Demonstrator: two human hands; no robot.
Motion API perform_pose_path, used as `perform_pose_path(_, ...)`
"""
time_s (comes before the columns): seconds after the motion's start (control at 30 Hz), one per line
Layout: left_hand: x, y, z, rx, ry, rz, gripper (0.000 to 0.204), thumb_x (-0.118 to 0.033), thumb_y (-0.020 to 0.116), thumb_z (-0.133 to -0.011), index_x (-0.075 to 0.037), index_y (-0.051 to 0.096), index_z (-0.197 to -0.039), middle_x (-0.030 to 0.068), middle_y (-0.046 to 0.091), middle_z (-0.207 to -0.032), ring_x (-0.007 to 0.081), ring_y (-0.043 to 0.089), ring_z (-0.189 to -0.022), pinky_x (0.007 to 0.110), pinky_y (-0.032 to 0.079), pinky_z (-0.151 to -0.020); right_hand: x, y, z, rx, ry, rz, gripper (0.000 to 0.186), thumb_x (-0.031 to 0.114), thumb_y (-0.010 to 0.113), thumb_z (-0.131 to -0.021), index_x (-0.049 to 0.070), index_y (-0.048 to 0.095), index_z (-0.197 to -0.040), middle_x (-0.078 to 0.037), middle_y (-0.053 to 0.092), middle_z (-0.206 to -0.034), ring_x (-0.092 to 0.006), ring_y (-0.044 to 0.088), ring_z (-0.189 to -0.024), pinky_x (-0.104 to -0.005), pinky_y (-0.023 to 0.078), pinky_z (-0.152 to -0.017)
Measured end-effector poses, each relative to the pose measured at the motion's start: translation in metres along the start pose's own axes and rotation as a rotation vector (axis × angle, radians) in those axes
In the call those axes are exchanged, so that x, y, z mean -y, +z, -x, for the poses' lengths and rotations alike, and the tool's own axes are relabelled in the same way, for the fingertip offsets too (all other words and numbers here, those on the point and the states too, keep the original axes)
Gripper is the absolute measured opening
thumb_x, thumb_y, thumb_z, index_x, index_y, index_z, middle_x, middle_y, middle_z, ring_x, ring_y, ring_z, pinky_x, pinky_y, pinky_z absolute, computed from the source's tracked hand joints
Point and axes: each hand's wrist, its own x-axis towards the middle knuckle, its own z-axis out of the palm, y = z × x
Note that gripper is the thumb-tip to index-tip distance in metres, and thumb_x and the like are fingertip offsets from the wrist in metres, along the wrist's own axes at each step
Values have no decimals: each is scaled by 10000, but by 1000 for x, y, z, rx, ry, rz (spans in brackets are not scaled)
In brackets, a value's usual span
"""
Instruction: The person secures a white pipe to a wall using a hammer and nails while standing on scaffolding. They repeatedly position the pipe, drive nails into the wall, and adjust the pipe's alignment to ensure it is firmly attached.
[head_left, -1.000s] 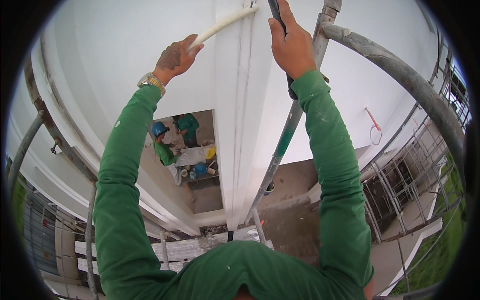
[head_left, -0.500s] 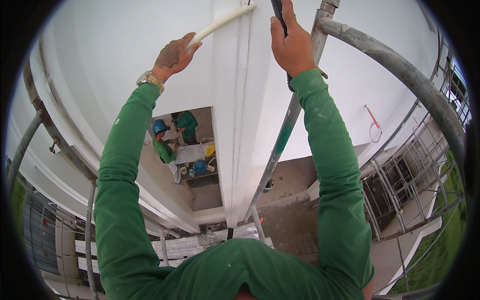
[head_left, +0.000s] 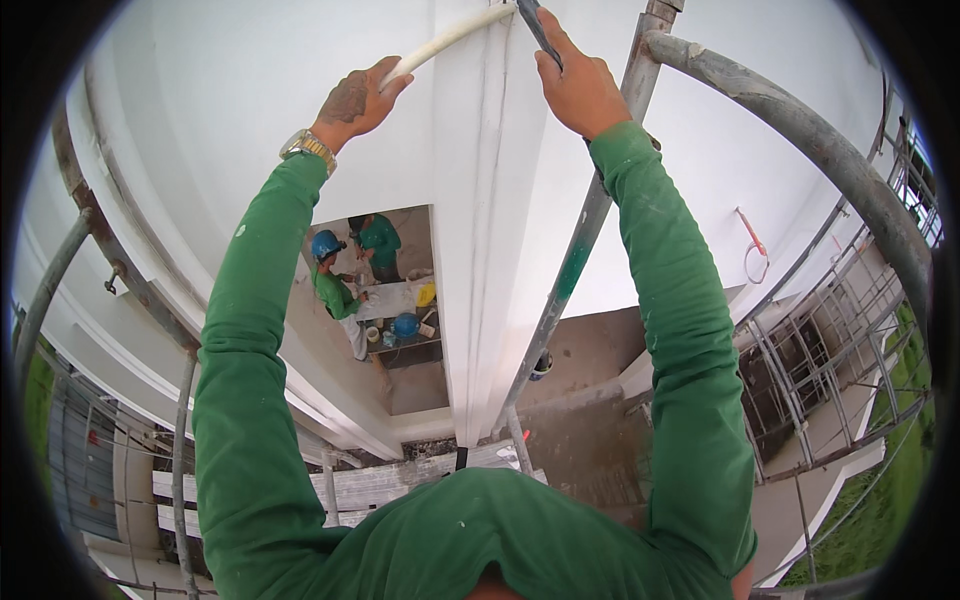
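Note:
Both arms in green sleeves reach up along the white wall column [head_left: 472, 300]. My left hand [head_left: 362, 98] is closed on a pale cream flexible tube [head_left: 443, 38], whose far end meets the column near its vertical groove at the top. My right hand [head_left: 582, 88] grips a dark grey bar-like tool [head_left: 540, 30], its upper end beside the far end of the tube; its full shape is hidden by my hand. A grey scaffold pole [head_left: 575, 260] runs just behind my right hand and forearm.
Curved scaffold tubing [head_left: 790, 120] is at right, more poles [head_left: 140, 270] at left. Below, two workers [head_left: 335, 290], [head_left: 380, 245] stand by a cluttered table [head_left: 395, 295] in an opening. Planks [head_left: 400, 480] lie underneath; a red-handled loop [head_left: 752, 240] is against the right wall.
The dark tool and my right hand have shifted up-left toward the tube's end; the tool now leans more. My left hand has moved slightly up and right with the tube.

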Motion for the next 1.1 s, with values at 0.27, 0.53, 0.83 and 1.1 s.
perform_pose_path(0.27,29,8,-8,-157,103,-52,554,-528,502,-1059,-102,587,-1403,171,716,-825,277,694,-717,420,547,-713,23,-4,-6,-205,-157,-62,565,238,511,-1035,76,390,-1563,-337,687,-1000,-526,665,-916,-551,527,-827)
perform_pose_path(0.53,15,-2,-5,-50,10,18,600,-542,502,-1054,-95,574,-1448,185,729,-934,273,694,-798,420,544,-775,29,-13,-13,-376,-207,-203,548,234,512,-1031,82,424,-1549,-336,655,-1232,-526,628,-1125,-525,501,-991)
perform_pose_path(0.83,15,-9,0,0,-11,0,619,-556,507,-1046,-97,572,-1456,185,730,-938,270,699,-799,417,542,-771,68,-43,6,127,273,-327,559,260,513,-1033,108,420,-1563,-324,690,-1158,-515,684,-959,-510,562,-824)
perform_pose_path(1.1,28,-8,-6,-32,15,-48,645,-578,500,-1040,-93,567,-1461,179,733,-938,270,709,-816,403,542,-779,32,-15,-7,-372,-237,-145,577,260,502,-1050,130,356,-1592,-353,688,-980,-538,660,-857,-557,539,-787)
